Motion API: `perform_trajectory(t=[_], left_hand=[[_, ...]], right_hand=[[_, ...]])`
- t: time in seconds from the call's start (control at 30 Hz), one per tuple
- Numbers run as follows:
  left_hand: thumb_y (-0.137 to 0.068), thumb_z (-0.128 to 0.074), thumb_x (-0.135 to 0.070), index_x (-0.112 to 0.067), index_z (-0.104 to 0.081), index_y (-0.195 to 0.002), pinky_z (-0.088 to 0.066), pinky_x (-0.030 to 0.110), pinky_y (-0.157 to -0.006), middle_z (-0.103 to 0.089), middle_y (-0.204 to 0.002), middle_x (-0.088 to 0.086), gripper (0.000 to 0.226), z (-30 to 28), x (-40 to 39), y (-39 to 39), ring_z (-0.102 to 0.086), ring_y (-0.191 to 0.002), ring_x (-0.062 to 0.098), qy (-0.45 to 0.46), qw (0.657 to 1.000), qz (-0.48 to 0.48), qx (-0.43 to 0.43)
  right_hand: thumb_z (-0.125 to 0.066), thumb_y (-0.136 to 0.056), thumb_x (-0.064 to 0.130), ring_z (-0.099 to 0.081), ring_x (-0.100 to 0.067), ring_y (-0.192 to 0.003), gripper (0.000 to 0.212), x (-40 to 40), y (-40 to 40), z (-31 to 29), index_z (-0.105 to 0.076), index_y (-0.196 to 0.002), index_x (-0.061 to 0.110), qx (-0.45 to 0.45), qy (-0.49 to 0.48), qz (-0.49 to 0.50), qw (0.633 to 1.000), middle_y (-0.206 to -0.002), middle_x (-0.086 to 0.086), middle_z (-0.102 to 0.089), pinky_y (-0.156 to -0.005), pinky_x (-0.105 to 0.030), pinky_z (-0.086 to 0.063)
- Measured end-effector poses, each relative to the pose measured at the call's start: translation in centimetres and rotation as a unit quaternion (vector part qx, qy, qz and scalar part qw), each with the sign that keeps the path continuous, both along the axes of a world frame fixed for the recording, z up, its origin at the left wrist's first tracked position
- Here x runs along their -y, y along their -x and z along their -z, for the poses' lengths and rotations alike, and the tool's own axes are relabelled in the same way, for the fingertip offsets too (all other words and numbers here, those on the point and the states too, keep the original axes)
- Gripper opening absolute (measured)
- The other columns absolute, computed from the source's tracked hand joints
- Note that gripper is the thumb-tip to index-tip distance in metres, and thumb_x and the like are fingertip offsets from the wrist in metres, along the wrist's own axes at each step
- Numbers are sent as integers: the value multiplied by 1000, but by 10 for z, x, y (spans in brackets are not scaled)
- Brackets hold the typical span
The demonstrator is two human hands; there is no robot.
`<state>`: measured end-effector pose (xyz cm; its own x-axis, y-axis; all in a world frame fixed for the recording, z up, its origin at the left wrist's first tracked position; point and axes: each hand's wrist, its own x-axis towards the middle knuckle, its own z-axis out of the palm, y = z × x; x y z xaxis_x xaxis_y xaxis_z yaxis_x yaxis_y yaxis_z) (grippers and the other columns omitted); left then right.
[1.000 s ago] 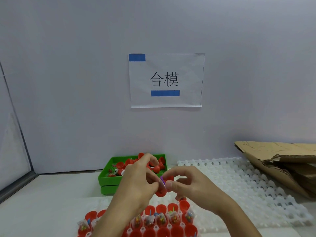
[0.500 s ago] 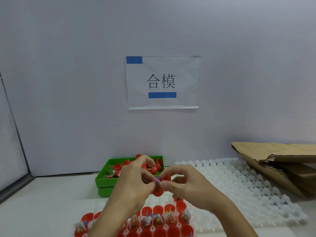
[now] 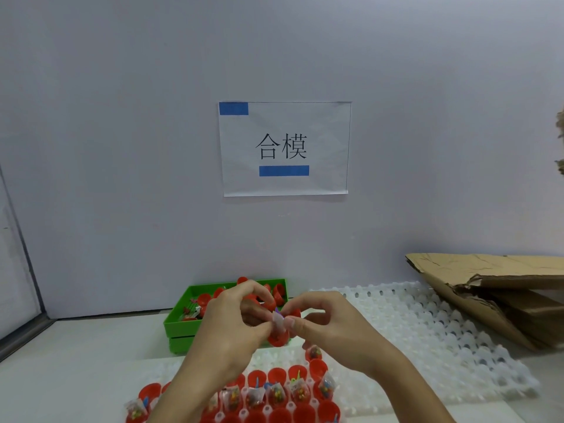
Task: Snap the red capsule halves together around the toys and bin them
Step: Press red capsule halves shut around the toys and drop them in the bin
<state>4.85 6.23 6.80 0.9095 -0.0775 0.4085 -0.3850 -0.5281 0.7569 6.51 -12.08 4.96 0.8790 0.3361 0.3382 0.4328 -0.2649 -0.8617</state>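
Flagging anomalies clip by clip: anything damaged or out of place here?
Yes: torn, crumpled cardboard lies at the table's right edge, overlapping the empty white tray. The green bin sits level.

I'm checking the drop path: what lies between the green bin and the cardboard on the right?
In the head view, an empty white dimpled tray fills the stretch between the green bin and the cardboard; its near-left corner sits behind the right hand.

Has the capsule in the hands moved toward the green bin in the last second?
No. The red capsule, pinched by left hand and right hand, stays before the green bin's right corner.
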Motion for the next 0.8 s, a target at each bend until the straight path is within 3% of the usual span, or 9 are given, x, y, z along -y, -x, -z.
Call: perform_trajectory(t=[0.17,0.43,0.57,0.63,0.7,0.8], left_hand=[[-78,-82,-15,-25,-73,-81,-56,15,-73,-75,-79,-11,14,1,-3,-1,-71,-77,3,11,1000,23,-2],[-82,-79,-18,-29,-75,-74,-49,7,-64,-75,-75,-14,14,7,-3,-4,-70,-75,-2,40,999,6,-12],[-79,-80,-24,-24,-75,-80,-51,13,-70,-76,-78,-9,5,7,-2,-5,-71,-77,0,132,991,12,-28],[-75,-79,-37,-23,-75,-88,-53,18,-76,-77,-83,-9,19,6,0,-5,-72,-81,1,175,984,26,-31],[-63,-81,-45,-25,-73,-96,-54,13,-69,-77,-87,-12,39,6,2,-3,-71,-84,0,195,979,44,-30],[-62,-86,-31,-24,-69,-103,-52,10,-65,-75,-89,-15,45,9,5,-4,-72,-81,2,199,979,39,-24]], right_hand=[[-69,-92,33,-71,-14,-87,7,0,-4,3,-76,-92,33,-6,-10,27,1000,-95,15,-71,-74,-33,-62],[-77,-85,34,-73,-13,-90,14,2,-5,4,-76,-100,35,-53,-34,15,998,-102,13,-74,-81,-38,-62],[-78,-86,23,-73,-13,-87,17,1,-5,4,-77,-101,30,-57,-50,41,996,-98,8,-76,-76,-30,-60],[-76,-87,22,-73,-12,-84,15,-3,-5,3,-76,-102,25,-54,-74,75,993,-94,6,-76,-70,-25,-58],[-75,-87,21,-73,-11,-82,15,-5,-6,2,-76,-102,22,-56,-109,92,988,-93,4,-76,-66,-21,-56],[-75,-86,20,-73,-11,-80,16,-7,-4,0,-76,-102,20,-54,-136,96,985,-92,1,-76,-63,-19,-55]])
